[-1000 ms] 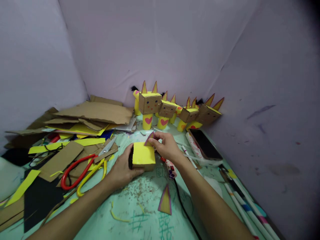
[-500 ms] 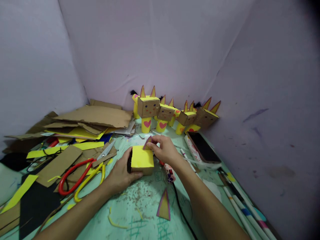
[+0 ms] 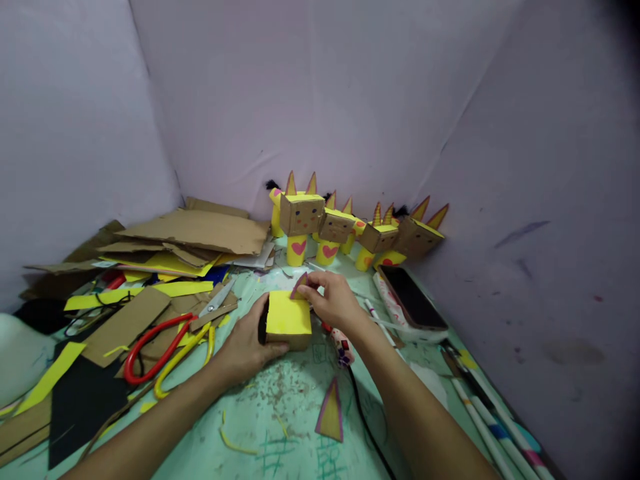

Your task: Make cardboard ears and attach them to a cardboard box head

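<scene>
A small cardboard box [image 3: 289, 315] with a yellow paper top rests on the green table. My left hand [image 3: 249, 335] grips it from the left side, thumb along its front. Between the thumb and fingers of my right hand [image 3: 330, 298] is a cardboard triangle [image 3: 299, 287] with a purple edge, held upright at the box's far right top corner. Its lower edge meets the yellow top. A second purple-edged cardboard triangle [image 3: 331, 412] lies flat on the table nearer to me. Beside my right wrist lies a patterned glue gun [image 3: 343, 348] with a black cord.
Scissors with red and yellow handles [image 3: 159, 350] lie among cardboard and yellow paper scraps on the left. Several box-headed cardboard figures [image 3: 301, 217] stand along the back wall. A phone [image 3: 413, 298] rests at right, with long striped sticks [image 3: 495, 427] near the right wall.
The whole view has shifted slightly, so things appear a little farther right. Both hands keep their hold, with the triangle still at the same corner of the box.
</scene>
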`<action>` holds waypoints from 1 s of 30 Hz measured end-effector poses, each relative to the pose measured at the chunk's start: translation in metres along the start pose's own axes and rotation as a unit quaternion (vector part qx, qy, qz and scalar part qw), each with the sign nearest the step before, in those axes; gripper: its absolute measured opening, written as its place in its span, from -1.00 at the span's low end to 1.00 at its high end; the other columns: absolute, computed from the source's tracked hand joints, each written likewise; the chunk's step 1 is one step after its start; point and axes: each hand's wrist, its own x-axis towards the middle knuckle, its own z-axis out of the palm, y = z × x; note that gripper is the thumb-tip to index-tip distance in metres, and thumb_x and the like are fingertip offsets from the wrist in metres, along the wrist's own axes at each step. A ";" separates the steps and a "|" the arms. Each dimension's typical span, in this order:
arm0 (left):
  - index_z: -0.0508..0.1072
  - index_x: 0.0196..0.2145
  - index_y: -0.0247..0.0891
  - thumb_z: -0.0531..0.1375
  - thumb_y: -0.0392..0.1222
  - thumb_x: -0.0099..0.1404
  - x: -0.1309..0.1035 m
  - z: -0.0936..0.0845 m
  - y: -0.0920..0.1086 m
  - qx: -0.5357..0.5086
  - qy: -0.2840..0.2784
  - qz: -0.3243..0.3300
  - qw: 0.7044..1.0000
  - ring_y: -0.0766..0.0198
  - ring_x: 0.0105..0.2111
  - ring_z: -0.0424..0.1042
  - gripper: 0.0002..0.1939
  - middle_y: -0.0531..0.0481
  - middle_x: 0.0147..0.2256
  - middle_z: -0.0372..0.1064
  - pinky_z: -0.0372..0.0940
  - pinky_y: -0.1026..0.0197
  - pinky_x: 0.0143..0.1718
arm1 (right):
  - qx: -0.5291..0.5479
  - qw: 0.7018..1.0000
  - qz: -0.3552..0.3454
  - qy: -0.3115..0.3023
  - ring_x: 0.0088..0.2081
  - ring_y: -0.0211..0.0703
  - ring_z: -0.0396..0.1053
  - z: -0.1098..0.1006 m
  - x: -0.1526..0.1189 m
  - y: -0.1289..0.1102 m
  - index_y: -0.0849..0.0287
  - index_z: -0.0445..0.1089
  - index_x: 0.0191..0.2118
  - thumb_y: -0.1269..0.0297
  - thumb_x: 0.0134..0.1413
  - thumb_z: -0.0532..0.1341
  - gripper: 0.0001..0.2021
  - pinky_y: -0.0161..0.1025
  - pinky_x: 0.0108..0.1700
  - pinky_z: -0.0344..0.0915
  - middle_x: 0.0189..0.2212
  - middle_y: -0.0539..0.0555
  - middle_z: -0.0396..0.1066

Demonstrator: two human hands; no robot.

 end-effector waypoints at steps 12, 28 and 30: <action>0.08 0.13 -0.26 0.28 -0.17 -0.01 0.000 0.001 -0.002 -0.003 0.003 -0.001 1.000 -0.01 0.00 0.28 -0.24 -0.16 0.04 0.28 0.19 -0.04 0.00 | -0.026 1.000 -0.009 0.000 -0.46 -0.21 0.25 -0.001 0.001 0.000 0.18 0.51 -0.48 0.43 0.03 0.21 -0.85 -0.25 -0.24 0.12 -0.59 -0.03 0.36; 0.07 0.11 -0.25 0.27 -0.18 0.00 0.002 -0.001 -0.001 0.021 -0.002 0.013 1.000 -0.02 0.03 0.26 -0.26 -0.18 0.06 0.26 0.16 -0.08 0.05 | 0.329 0.935 0.133 0.009 -0.50 -0.17 0.36 0.007 0.002 0.019 0.21 0.47 -0.54 0.31 -0.11 0.19 -0.85 -0.22 -0.35 0.27 -0.57 0.04 0.47; 0.08 0.11 -0.27 0.27 -0.18 0.01 0.002 -0.001 0.001 0.021 -0.003 0.014 1.000 -0.01 0.04 0.27 -0.27 -0.18 0.06 0.27 0.17 -0.05 0.05 | 0.367 0.914 0.173 0.023 -0.53 -0.17 0.37 0.013 0.001 0.021 0.22 0.46 -0.54 0.24 -0.16 0.21 -0.84 -0.24 -0.40 0.28 -0.60 0.05 0.47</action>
